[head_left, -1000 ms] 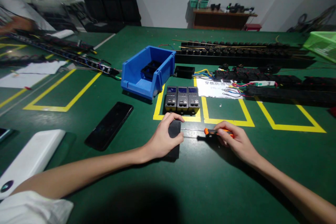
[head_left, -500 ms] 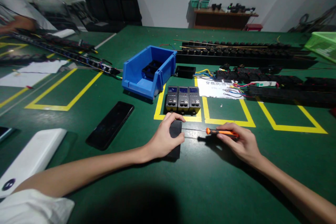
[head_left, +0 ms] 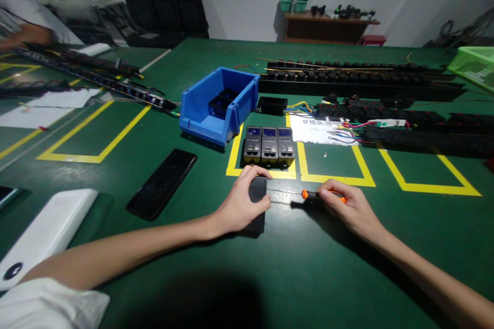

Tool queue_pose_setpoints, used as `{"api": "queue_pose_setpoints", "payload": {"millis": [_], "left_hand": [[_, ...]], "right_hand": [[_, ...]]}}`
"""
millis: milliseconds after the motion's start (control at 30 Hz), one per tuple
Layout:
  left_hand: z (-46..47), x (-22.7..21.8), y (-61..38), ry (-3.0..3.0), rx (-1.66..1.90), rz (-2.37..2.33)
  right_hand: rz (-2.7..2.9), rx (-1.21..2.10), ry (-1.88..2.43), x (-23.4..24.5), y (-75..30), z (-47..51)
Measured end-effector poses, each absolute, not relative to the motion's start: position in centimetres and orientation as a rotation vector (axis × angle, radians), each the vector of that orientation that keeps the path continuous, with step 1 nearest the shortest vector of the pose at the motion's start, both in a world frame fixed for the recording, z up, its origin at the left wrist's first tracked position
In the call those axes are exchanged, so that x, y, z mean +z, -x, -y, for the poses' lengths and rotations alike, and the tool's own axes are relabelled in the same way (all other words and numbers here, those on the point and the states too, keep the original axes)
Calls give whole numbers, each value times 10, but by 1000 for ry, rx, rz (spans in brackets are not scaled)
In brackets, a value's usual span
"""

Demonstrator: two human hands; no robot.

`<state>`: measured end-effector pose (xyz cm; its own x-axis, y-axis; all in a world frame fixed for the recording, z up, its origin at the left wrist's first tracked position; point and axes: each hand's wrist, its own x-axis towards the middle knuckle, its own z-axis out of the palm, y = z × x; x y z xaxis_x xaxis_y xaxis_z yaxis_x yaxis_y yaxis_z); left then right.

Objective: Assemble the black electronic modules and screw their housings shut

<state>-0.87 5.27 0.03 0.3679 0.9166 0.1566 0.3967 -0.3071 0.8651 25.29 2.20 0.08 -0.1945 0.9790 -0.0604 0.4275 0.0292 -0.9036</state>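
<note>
Mid-bench, just on the near side of the yellow tape (head_left: 260,172), the box (head_left: 258,191) sits on the green bench (head_left: 309,272) under the left hand (head_left: 245,203). Left hand is part-closed over it: thumb on the near side, fingers curled over the far side, box gripped between. Part of the box sticks out toward the wearer, below the thumb.

Right hand (head_left: 349,203) is well to the right, fingers pinched closed round the orange/black handle of the driver (head_left: 306,194). Shaft runs about level, pointing left, tip at the box's right face. Can't tell if it's seated in a screw. Driver's shadow falls on the bench just below it.

Three modules (head_left: 269,147) stand side by side inside the tape, just beyond the box, small screens on top, ports facing the wearer. Blue bin (head_left: 204,126) is behind them to the left, black parts (head_left: 224,100) inside. Phone (head_left: 162,185) lies left of the left hand; white case (head_left: 52,231) farther left, partly under the forearm. Paper sheet (head_left: 309,131) is right of the modules, loose wire ends (head_left: 343,136) over it, black rails (head_left: 409,136) beyond.
</note>
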Motion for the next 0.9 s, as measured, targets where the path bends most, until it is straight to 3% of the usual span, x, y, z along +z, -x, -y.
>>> {"api": "queue_pose_setpoints", "payload": {"millis": [533, 733, 900], "left_hand": [[-53, 0, 9, -1870, 879, -1136], [-53, 0, 8, -1872, 867, -1142], [-54, -1, 8, -1871, 875, -1141]], "right_hand": [[1779, 714, 1323, -6, -262, -24], [1751, 786, 1369, 0, -258, -23], [1627, 1032, 1400, 1, -255, -23]]}}
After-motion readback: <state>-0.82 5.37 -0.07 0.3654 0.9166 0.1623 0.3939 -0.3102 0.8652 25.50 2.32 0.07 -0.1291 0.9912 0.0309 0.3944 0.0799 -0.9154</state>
